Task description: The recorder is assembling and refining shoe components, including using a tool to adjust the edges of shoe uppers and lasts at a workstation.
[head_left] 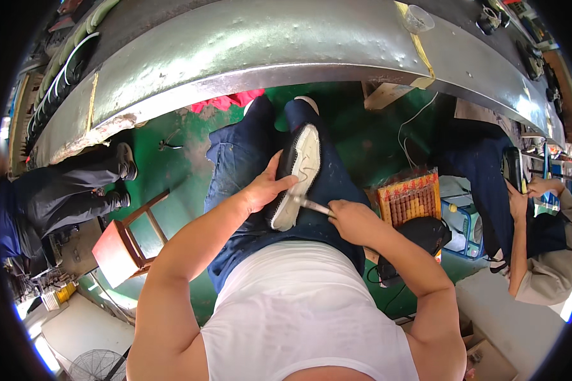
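Note:
A dark shoe lies across my lap, its pale, whitish underside (306, 166) turned up and its toe pointing away from me. My left hand (265, 188) grips the shoe's left side near the middle, with the thumb over the edge of the underside. In my right hand (351, 221) is a slim brush (314, 206), closed in the fingers by its handle. The brush's tip meets the right edge of the underside towards the heel. Dark upper material shows along the shoe's left side; the rest of the upper is hidden underneath.
A metal-topped bench (254, 44) runs across in front, holding a clear plastic cup (418, 19). Left on the green floor stands a wooden stool (124, 247). To the right are a beaded seat mat (410, 198), a black bag (419, 244) and a co-worker holding a shoe (513, 166).

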A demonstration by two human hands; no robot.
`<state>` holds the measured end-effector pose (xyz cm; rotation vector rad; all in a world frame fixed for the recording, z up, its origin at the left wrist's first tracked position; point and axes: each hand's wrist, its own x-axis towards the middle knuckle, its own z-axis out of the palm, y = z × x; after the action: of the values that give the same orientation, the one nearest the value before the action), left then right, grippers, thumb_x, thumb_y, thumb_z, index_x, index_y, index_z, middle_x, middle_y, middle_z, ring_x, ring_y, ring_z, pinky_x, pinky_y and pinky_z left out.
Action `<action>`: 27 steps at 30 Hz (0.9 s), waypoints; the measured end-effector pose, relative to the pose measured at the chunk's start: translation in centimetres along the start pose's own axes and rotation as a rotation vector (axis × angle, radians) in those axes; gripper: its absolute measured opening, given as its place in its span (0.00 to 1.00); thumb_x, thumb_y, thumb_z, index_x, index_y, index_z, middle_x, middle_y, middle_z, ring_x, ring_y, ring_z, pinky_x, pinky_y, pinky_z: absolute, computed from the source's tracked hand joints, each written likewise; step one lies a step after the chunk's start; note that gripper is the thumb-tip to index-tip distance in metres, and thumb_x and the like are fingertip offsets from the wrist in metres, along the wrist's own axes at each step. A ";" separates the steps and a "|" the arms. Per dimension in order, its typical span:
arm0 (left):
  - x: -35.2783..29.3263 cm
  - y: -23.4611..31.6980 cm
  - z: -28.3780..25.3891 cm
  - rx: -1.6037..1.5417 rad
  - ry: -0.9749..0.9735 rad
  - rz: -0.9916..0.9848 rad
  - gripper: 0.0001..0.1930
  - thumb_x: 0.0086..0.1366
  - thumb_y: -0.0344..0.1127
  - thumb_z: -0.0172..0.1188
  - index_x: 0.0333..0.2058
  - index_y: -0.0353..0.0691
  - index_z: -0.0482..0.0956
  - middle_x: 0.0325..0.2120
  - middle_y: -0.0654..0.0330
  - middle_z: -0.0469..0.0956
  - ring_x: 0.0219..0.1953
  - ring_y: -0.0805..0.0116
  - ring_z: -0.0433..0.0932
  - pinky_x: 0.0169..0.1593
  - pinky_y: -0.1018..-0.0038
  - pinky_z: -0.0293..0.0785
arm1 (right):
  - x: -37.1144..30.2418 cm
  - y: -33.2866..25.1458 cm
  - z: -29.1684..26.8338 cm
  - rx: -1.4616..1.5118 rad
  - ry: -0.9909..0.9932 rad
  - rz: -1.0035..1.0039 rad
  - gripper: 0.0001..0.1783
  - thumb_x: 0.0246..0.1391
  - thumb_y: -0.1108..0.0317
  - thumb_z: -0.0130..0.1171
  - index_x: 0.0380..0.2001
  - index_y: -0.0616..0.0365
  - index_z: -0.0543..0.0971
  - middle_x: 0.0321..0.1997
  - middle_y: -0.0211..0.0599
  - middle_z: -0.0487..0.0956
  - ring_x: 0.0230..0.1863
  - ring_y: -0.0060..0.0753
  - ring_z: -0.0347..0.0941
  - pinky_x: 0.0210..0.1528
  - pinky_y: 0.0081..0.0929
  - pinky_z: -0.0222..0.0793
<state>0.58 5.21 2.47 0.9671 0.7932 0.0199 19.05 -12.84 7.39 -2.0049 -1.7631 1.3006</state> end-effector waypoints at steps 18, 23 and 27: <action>-4.1 -5.2 -0.4 0.576 0.113 0.189 0.54 0.64 0.42 0.62 0.71 0.46 0.24 0.71 0.41 0.41 0.73 0.48 0.46 0.72 0.66 0.47 | 1.5 3.2 -4.6 0.687 -0.696 0.224 0.18 0.66 0.56 0.51 0.43 0.62 0.77 0.32 0.33 0.82 0.31 0.24 0.79 0.26 0.21 0.73; -4.0 -3.2 0.7 0.653 0.178 0.147 0.55 0.62 0.41 0.63 0.71 0.45 0.25 0.69 0.40 0.48 0.71 0.47 0.52 0.71 0.66 0.52 | 0.9 -1.1 -2.0 0.453 0.206 -0.035 0.20 0.67 0.56 0.45 0.39 0.66 0.74 0.30 0.52 0.79 0.35 0.53 0.78 0.42 0.44 0.72; -4.0 -0.9 -0.9 0.488 0.046 0.058 0.53 0.63 0.39 0.65 0.72 0.39 0.30 0.66 0.44 0.58 0.66 0.56 0.63 0.68 0.71 0.57 | 2.9 0.6 -2.2 0.008 0.085 -0.022 0.23 0.65 0.50 0.48 0.40 0.64 0.75 0.34 0.55 0.80 0.39 0.63 0.76 0.44 0.50 0.71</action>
<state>-3.14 3.90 3.96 1.4556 0.8289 -0.1064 20.77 -9.63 6.88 -1.9997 -1.7343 1.1962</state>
